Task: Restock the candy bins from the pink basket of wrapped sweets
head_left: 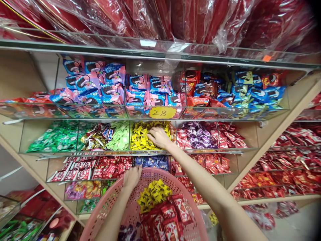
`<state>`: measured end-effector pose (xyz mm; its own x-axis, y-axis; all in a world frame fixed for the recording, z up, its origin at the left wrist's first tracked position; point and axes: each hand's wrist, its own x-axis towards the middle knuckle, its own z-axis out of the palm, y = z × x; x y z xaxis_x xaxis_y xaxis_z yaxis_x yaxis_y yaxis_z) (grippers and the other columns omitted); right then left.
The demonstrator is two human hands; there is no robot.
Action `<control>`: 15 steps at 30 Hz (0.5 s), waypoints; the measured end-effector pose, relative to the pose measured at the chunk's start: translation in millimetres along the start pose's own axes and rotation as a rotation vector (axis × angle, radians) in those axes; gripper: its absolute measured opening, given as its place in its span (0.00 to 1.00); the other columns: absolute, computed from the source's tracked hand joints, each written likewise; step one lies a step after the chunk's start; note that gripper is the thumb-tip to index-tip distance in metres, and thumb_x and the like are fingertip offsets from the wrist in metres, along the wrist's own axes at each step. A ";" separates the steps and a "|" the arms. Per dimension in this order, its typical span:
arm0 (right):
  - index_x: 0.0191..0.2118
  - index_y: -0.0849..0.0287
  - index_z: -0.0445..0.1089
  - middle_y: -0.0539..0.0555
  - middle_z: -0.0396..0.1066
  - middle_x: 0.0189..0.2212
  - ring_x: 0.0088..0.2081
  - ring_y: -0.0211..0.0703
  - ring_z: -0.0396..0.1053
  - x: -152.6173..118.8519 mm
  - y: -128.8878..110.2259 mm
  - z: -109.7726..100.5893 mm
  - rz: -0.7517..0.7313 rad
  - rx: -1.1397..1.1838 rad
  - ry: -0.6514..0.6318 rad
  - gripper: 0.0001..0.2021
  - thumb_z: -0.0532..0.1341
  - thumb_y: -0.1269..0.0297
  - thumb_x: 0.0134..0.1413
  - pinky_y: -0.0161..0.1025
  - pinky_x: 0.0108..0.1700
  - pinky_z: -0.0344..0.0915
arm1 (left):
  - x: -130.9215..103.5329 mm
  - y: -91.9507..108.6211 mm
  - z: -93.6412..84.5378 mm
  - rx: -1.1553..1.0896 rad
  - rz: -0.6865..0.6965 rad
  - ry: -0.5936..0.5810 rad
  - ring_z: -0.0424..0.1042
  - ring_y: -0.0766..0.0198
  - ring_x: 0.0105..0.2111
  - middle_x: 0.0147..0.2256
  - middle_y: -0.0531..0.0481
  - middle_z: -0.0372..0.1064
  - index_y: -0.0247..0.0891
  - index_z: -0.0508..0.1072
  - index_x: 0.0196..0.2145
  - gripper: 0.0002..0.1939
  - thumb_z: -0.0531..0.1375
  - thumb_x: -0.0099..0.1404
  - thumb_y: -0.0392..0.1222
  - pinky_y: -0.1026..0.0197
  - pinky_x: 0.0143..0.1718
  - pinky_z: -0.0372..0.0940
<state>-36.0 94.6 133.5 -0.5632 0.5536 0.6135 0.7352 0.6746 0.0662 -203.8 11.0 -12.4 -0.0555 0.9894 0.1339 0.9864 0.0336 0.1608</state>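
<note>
My left hand (132,177) is closed over the far rim of a pink plastic basket (100,204), holding it in front of the shelves. In the basket lie yellow-wrapped candies (155,194), red-wrapped sweets (165,217) and a few purple-wrapped candies (129,231). My right hand (159,137) reaches over the basket into a shelf compartment of yellow-wrapped candies (140,137). Its fingers curl down among them, the tips partly hidden.
Clear dividers split the shelf into compartments: green-wrapped candies (57,135) to the left, purple-wrapped ones (199,135) to the right. Above, packaged cookies (112,73) sit behind a glass front with a yellow "28" price tag (162,112). Wooden side panels (278,124) slant at the right.
</note>
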 end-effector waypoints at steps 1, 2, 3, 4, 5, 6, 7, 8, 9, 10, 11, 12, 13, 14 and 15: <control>0.33 0.60 0.67 0.55 0.66 0.32 0.37 0.41 0.60 -3.2 0.1 -1.0 -0.016 -0.001 0.004 0.20 0.44 0.52 0.58 0.39 0.43 0.52 | 0.1 0.0 0.1 0.001 0.003 0.000 0.71 0.55 0.34 0.32 0.43 0.72 0.39 0.70 0.36 0.28 0.35 0.65 0.53 0.58 0.34 0.60; 0.33 0.60 0.67 0.55 0.66 0.32 0.36 0.41 0.60 -6.3 0.0 -1.9 -0.027 0.002 0.009 0.20 0.45 0.52 0.58 0.39 0.43 0.52 | 0.2 0.0 0.2 0.002 0.007 -0.002 0.71 0.55 0.34 0.33 0.43 0.72 0.39 0.70 0.36 0.28 0.35 0.65 0.53 0.58 0.34 0.60; 0.34 0.60 0.67 0.55 0.66 0.32 0.36 0.41 0.60 -9.2 -0.3 -2.8 -0.034 0.011 0.015 0.20 0.45 0.53 0.58 0.39 0.43 0.52 | 0.2 0.0 0.1 0.003 0.011 -0.003 0.71 0.55 0.34 0.33 0.42 0.72 0.39 0.70 0.36 0.28 0.35 0.65 0.53 0.57 0.34 0.60; 0.34 0.60 0.67 0.55 0.66 0.32 0.36 0.41 0.60 -11.8 -0.8 -3.7 -0.035 0.024 0.023 0.19 0.45 0.53 0.58 0.39 0.43 0.52 | 0.2 0.0 0.0 0.004 0.012 -0.007 0.71 0.55 0.34 0.33 0.42 0.72 0.39 0.70 0.36 0.28 0.35 0.65 0.53 0.57 0.34 0.59; 0.35 0.60 0.67 0.54 0.66 0.32 0.36 0.41 0.60 -13.9 -1.6 -4.8 -0.030 0.042 0.034 0.19 0.45 0.53 0.58 0.38 0.42 0.52 | 0.2 0.1 -0.2 0.004 0.011 -0.011 0.71 0.56 0.34 0.32 0.42 0.72 0.38 0.70 0.37 0.28 0.35 0.65 0.53 0.57 0.35 0.59; 0.36 0.59 0.67 0.54 0.66 0.32 0.36 0.41 0.60 -15.7 -2.4 -5.9 -0.020 0.064 0.050 0.18 0.45 0.54 0.59 0.38 0.42 0.52 | 0.1 0.1 -0.3 0.002 0.008 -0.016 0.71 0.56 0.34 0.32 0.41 0.72 0.38 0.70 0.37 0.28 0.34 0.65 0.53 0.57 0.35 0.59; 0.36 0.59 0.67 0.54 0.66 0.33 0.37 0.41 0.59 -17.1 -3.4 -7.2 -0.007 0.086 0.069 0.18 0.45 0.54 0.59 0.38 0.42 0.53 | 0.0 0.1 -0.5 0.000 0.004 -0.021 0.71 0.56 0.34 0.32 0.41 0.72 0.39 0.71 0.36 0.29 0.34 0.65 0.53 0.57 0.35 0.59; 0.37 0.59 0.67 0.54 0.66 0.34 0.37 0.41 0.59 -18.1 -4.2 -8.5 0.008 0.108 0.091 0.17 0.45 0.55 0.59 0.38 0.42 0.53 | -0.1 0.1 -0.6 -0.002 -0.001 -0.024 0.71 0.56 0.34 0.32 0.42 0.72 0.39 0.71 0.36 0.29 0.34 0.64 0.53 0.57 0.35 0.59; 0.38 0.58 0.66 0.54 0.66 0.35 0.38 0.41 0.59 -18.9 -5.0 -9.9 0.021 0.129 0.113 0.16 0.45 0.56 0.59 0.38 0.42 0.53 | -0.1 0.1 -0.6 -0.002 -0.006 -0.026 0.71 0.56 0.34 0.32 0.42 0.72 0.39 0.71 0.36 0.29 0.34 0.64 0.54 0.57 0.35 0.60; 0.38 0.58 0.66 0.54 0.65 0.37 0.39 0.41 0.59 -19.4 -5.6 -11.1 0.033 0.146 0.133 0.16 0.45 0.57 0.59 0.38 0.42 0.53 | -0.2 0.1 -0.6 0.000 -0.008 -0.027 0.71 0.55 0.34 0.32 0.42 0.72 0.39 0.71 0.36 0.29 0.34 0.64 0.54 0.57 0.35 0.60; 0.39 0.57 0.66 0.54 0.65 0.38 0.40 0.41 0.59 -19.8 -5.9 -12.2 0.043 0.159 0.151 0.16 0.45 0.58 0.60 0.38 0.43 0.53 | -0.2 0.0 -0.5 0.002 -0.009 -0.028 0.71 0.55 0.34 0.32 0.42 0.72 0.38 0.71 0.36 0.29 0.35 0.64 0.54 0.57 0.35 0.60; 0.40 0.57 0.66 0.54 0.65 0.39 0.40 0.42 0.58 -20.1 -5.9 -12.9 0.055 0.167 0.169 0.15 0.44 0.59 0.60 0.38 0.43 0.53 | -0.2 0.0 -0.4 0.004 -0.009 -0.028 0.71 0.55 0.34 0.32 0.42 0.72 0.38 0.71 0.36 0.29 0.35 0.64 0.54 0.57 0.35 0.60; 0.40 0.57 0.66 0.54 0.65 0.39 0.41 0.42 0.58 -20.4 -5.8 -13.4 0.067 0.169 0.182 0.15 0.44 0.59 0.60 0.39 0.43 0.53 | -0.2 0.0 -0.4 0.006 -0.008 -0.028 0.71 0.55 0.34 0.32 0.42 0.72 0.38 0.71 0.36 0.29 0.35 0.64 0.54 0.57 0.35 0.60; 0.40 0.57 0.66 0.54 0.64 0.39 0.41 0.42 0.58 -20.7 -5.4 -13.5 0.077 0.167 0.192 0.15 0.44 0.60 0.60 0.39 0.43 0.53 | -0.2 0.1 -0.4 0.006 -0.008 -0.028 0.71 0.55 0.34 0.32 0.42 0.72 0.38 0.71 0.36 0.29 0.35 0.64 0.54 0.57 0.35 0.60; 0.40 0.57 0.66 0.54 0.64 0.39 0.41 0.42 0.58 -21.0 -5.0 -13.2 0.087 0.162 0.197 0.15 0.44 0.60 0.60 0.39 0.43 0.53 | -0.2 0.3 -0.5 0.006 -0.008 -0.029 0.71 0.55 0.34 0.32 0.42 0.72 0.38 0.71 0.36 0.29 0.35 0.64 0.54 0.57 0.35 0.60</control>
<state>-22.9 73.1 130.7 -0.4047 0.5175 0.7540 0.6985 0.7070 -0.1103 -203.5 10.8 -11.8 -0.0595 0.9927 0.1047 0.9869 0.0427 0.1555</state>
